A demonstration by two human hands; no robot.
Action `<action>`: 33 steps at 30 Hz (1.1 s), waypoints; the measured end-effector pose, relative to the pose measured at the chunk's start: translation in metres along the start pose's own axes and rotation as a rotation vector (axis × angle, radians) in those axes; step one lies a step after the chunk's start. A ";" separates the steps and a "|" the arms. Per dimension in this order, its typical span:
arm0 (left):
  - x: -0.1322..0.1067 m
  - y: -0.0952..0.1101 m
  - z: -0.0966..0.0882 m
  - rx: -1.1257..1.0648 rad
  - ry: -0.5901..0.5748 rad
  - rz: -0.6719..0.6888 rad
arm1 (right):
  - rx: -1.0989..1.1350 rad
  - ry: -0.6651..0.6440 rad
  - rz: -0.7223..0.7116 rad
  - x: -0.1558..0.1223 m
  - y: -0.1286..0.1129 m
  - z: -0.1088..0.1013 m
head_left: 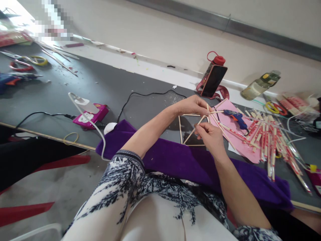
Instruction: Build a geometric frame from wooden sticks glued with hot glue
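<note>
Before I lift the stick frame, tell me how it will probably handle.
The frame is likely light for its size, being made of thin sticks. Its sticks are probably stiff rather than floppy, since they run straight. The corners may be fragile, as slender sticks meet there with little visible contact.

Your bench is a grey tabletop. Purple cloth along your edge. Magenta power strip and black cord left of centre; blue glue gun and scissors far left. Pink sheet on your right, wrapped sticks heaped partly over it. Can't tell if your stick frame rests on the surface.
</note>
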State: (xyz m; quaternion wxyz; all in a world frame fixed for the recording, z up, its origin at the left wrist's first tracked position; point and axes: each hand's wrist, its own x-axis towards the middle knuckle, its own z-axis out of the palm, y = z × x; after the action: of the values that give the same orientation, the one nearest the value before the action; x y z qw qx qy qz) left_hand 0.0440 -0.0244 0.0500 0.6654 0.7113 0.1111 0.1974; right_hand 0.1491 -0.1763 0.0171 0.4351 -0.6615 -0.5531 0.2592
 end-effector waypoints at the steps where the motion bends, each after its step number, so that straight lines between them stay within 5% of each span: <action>1: 0.000 -0.001 0.000 -0.003 -0.003 0.004 | -0.005 0.001 0.000 0.000 0.000 0.000; 33: -0.004 0.006 0.000 0.064 0.010 -0.040 | -0.047 -0.010 -0.058 -0.002 -0.001 0.004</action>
State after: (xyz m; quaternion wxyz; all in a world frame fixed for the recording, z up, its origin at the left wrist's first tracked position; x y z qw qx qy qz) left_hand 0.0399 -0.0261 0.0553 0.6457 0.7288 0.1348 0.1838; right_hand 0.1452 -0.1769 0.0161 0.4240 -0.6540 -0.5801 0.2367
